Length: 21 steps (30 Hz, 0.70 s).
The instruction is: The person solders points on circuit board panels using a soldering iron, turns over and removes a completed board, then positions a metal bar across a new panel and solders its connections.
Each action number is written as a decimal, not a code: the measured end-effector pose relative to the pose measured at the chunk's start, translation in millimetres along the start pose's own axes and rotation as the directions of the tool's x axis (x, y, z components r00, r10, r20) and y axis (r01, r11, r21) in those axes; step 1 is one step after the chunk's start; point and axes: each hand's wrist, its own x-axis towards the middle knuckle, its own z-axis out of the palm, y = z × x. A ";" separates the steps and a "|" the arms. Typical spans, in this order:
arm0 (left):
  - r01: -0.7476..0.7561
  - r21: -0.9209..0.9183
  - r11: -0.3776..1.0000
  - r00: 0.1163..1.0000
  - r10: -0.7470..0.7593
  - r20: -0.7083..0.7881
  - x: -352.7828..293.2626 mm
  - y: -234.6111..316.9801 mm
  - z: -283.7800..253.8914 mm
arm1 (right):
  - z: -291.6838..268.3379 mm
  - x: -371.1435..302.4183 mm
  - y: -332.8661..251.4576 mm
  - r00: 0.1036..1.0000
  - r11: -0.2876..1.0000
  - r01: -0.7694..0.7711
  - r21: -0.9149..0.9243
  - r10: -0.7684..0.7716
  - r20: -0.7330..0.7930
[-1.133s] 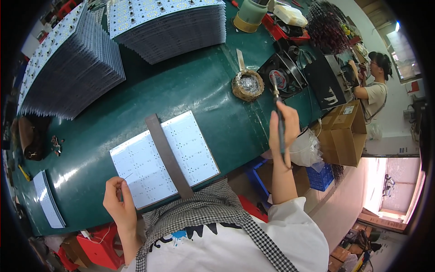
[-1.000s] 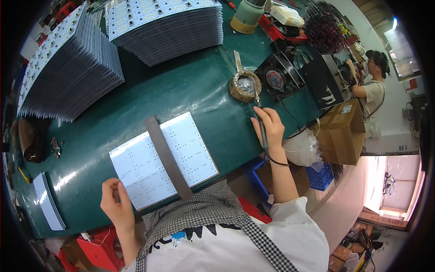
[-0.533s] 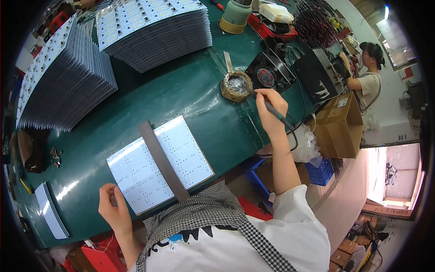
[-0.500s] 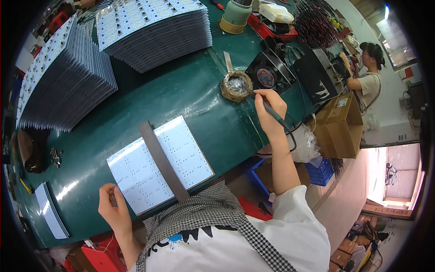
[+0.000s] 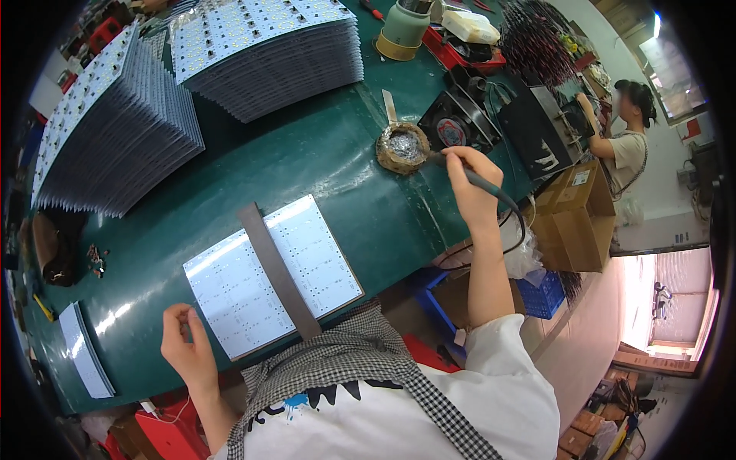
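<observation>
My right hand [image 5: 474,192] grips a soldering iron [image 5: 484,184] by its dark handle, with the cable looping below the wrist. The iron's front end points left, close to the rim of a round brown pot [image 5: 389,161] with shiny silvery metal inside. My left hand [image 5: 190,356] hovers by the left corner of a white circuit board panel [image 5: 222,295]. Its fingers are curled in against the thumb; whether anything small is between them is hidden. Across the panel lies a flat dark bar [image 5: 277,268], which reaches to the table's near edge.
Tall stacks of circuit boards [image 5: 268,84] fill the far left of the green table [image 5: 322,146]. A black fan [image 5: 456,126] stands behind the pot, near a green cup [image 5: 402,31]. At left lies a thin board stack [image 5: 86,353]. Another person [image 5: 629,138] works beyond a cardboard box [image 5: 575,207].
My right hand has shifted a little to the right with the soldering iron, away from the pot. The left hand has drifted slightly left, off the panel's corner.
</observation>
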 end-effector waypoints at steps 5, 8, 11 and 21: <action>0.125 0.069 0.990 0.992 -0.124 -0.011 15.8 -0.8 -18.9 | 15.0 -35.2 26.0 0.809 0.838 0.482 -0.256 -0.538 -0.235; 0.054 -0.050 0.997 0.998 -0.055 -0.033 26.6 7.3 -9.0 | 22.0 -55.4 28.2 0.884 0.826 0.453 -0.335 -0.464 0.052; -0.012 -0.085 0.996 0.996 0.019 0.087 40.7 45.3 19.2 | 6.3 -57.2 3.2 0.821 0.862 0.454 -0.226 -0.503 -0.270; -0.213 -0.082 0.974 0.912 0.228 0.340 56.1 99.1 115.8 | 29.7 -73.5 -42.3 0.983 0.798 -0.172 0.577 0.099 0.155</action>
